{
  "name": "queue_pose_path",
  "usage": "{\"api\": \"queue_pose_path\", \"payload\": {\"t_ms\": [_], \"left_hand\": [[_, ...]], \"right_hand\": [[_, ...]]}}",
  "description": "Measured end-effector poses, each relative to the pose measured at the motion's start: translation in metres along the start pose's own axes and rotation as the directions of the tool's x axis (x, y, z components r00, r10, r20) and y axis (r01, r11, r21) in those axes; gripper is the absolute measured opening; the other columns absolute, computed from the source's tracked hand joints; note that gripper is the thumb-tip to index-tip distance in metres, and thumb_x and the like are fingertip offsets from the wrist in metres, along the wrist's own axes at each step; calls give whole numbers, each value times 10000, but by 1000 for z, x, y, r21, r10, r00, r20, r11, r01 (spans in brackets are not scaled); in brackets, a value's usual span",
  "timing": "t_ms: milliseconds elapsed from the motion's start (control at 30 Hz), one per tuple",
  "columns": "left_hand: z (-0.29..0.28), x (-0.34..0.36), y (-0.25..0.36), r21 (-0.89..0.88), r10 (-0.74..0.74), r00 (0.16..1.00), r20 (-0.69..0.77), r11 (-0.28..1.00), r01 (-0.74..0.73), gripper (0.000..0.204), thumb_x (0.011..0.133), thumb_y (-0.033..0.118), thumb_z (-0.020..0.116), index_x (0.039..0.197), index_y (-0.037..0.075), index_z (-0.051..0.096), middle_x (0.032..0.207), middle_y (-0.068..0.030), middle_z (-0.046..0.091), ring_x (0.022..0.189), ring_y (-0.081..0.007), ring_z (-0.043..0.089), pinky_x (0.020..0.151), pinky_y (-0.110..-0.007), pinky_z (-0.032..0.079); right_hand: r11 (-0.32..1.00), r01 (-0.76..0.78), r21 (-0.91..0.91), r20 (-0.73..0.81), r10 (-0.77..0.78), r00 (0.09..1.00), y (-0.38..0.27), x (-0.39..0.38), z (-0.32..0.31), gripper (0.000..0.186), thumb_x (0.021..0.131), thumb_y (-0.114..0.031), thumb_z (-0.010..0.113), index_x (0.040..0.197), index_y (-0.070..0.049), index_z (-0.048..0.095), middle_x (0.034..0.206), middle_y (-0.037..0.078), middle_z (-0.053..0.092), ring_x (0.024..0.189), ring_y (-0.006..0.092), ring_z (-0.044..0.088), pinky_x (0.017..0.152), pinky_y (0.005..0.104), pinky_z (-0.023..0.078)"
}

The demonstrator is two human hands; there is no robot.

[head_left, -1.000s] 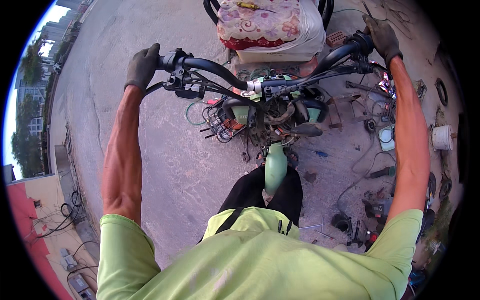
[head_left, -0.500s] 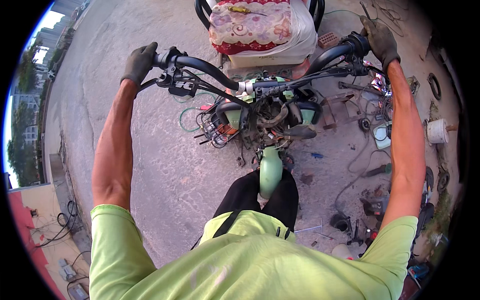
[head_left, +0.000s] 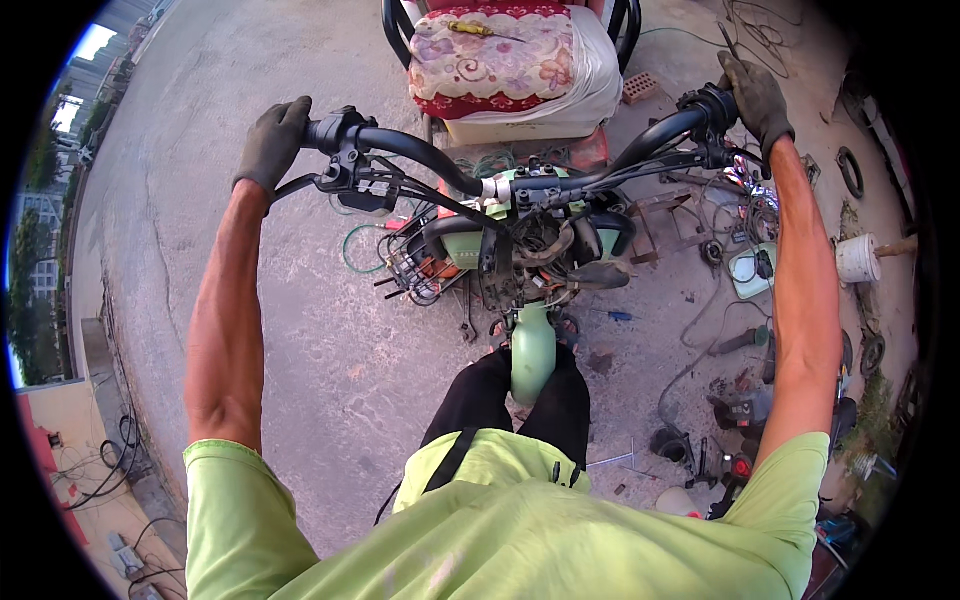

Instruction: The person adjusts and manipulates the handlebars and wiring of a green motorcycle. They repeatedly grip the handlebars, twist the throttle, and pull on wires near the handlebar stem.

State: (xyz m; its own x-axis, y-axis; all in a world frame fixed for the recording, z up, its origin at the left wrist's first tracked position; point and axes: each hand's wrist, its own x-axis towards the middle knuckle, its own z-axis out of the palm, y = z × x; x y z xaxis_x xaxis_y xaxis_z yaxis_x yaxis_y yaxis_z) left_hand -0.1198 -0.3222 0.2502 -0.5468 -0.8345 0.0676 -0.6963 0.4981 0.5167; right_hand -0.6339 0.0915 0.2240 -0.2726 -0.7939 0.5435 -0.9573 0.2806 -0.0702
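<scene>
Between dark-gloved fingers [head_left: 296, 118] gripping its ends, a curved black metal handlebar [head_left: 420, 152] appears mounted; tangled dark wiring [head_left: 538, 236] below them lies uncovered.

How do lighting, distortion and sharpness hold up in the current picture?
Head view: soft daylight over the ground, sky washed out at upper left; head view: fisheye bends the buildings near the picture's rim; head view: left hand, right hand and handlebar look fairly sharp, dark clutter at the right rim indistinct.
</scene>
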Motion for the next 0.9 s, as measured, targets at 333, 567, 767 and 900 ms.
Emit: {"api": "queue_pose_path", "payload": {"t_ms": [333, 567, 767, 900], "left_hand": [[6, 13, -1, 17, 116, 993, -31, 993, -115, 490, 1007, 420, 555, 1007, -43, 714, 1010, -189, 687, 970, -325, 651, 885, -418, 473], [12, 29, 1, 4, 129, 991, -32, 992, -129, 426, 1002, 350, 607, 944, -60, 704, 902, -140, 693, 837, -226, 637, 792, -369, 485], [21, 41, -2, -48, 94, 995, 21, 995, -93, 513, 991, 449, 558, 943, -32, 730, 939, -199, 694, 884, -355, 678, 825, -440, 494], [13, 29, -1, 62, 133, 985, 108, 988, -140, 552, 1013, 484, 537, 922, -21, 740, 879, -176, 693, 816, -306, 670, 782, -429, 495]], "right_hand": [[854, -517, 56, 251, 489, 835, -17, -4, -26, 531, 1034, -460, 468, 865, -33, 734, 841, 174, 720, 808, 356, 679, 812, 423, 502], [864, -504, 7, 173, 495, 851, -64, -3, -55, 514, 1024, -448, 465, 908, -24, 732, 834, 155, 728, 822, 361, 687, 818, 432, 503], [828, -556, -69, 216, 557, 802, -47, -12, -56, 343, 1028, -328, 516, 1054, -62, 731, 817, 123, 713, 774, 294, 695, 787, 414, 522], [962, -263, -74, 274, 273, 922, -11, -28, -38, 288, 999, -119, 549, 1261, -113, 669, 847, 101, 698, 766, 260, 694, 719, 391, 550]]}}
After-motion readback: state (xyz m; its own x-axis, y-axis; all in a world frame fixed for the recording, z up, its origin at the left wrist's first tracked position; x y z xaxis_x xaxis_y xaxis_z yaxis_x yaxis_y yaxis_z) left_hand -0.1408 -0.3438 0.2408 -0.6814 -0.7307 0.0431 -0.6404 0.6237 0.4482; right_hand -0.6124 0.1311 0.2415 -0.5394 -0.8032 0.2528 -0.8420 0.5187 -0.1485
